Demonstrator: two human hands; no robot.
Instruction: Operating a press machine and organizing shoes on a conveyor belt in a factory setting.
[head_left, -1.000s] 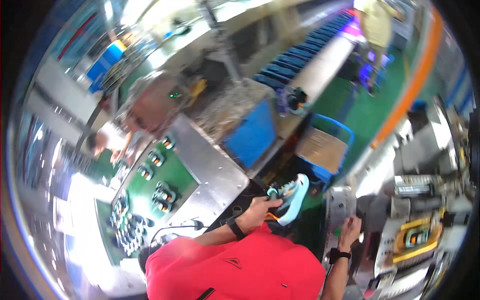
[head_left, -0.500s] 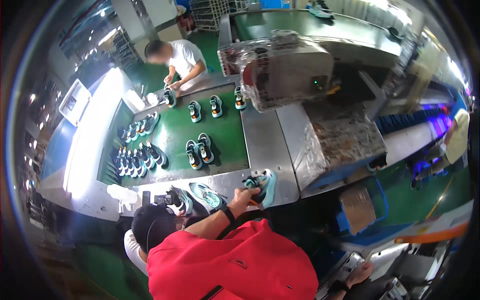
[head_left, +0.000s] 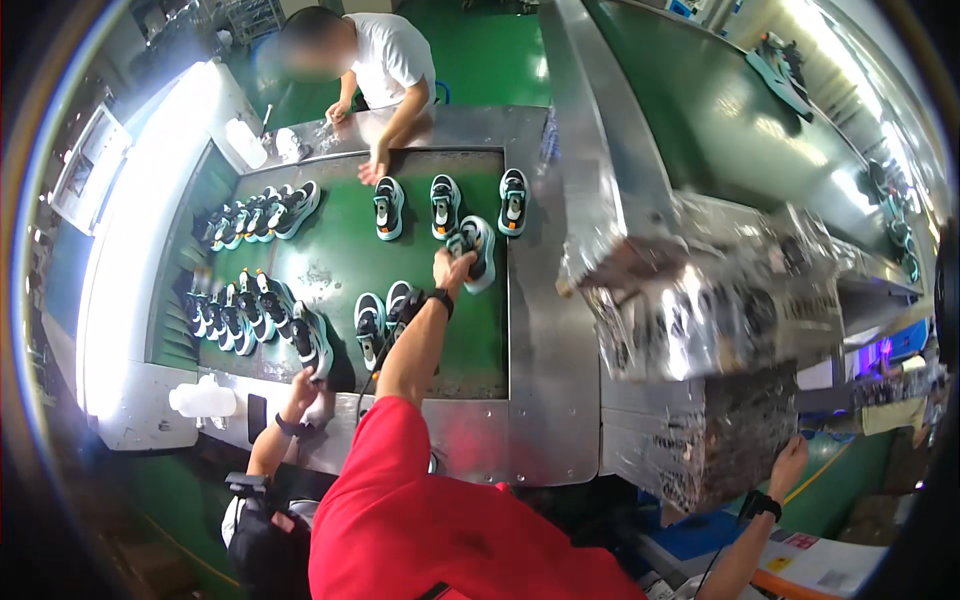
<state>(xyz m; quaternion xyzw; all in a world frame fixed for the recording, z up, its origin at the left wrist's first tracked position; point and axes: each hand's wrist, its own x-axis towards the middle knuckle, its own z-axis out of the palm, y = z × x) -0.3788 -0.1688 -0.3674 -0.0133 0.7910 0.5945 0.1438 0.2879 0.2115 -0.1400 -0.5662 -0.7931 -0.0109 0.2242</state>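
Note:
My left hand (head_left: 452,268) reaches out over the green conveyor belt (head_left: 330,255) and grips a teal, white and black sneaker (head_left: 480,248), which it holds down on the belt. Three like sneakers (head_left: 445,203) stand in a row just beyond it, and a pair (head_left: 382,315) sits nearer to me. My right hand (head_left: 788,464) is low at the right, fingers resting on the lower corner of a foil-wrapped machine housing (head_left: 700,320), with nothing in it.
A person in a white shirt (head_left: 385,60) leans on the belt's far end. Another person in a black cap (head_left: 262,540) at lower left touches a sneaker (head_left: 312,345). Several sneakers (head_left: 235,310) crowd the belt's left side. White bottles (head_left: 203,398) stand on the steel rim.
The view swung from the aisle and machines to the belt. My left hand carried the teal sneaker forward and now holds it on the belt. My right hand stays low at the right.

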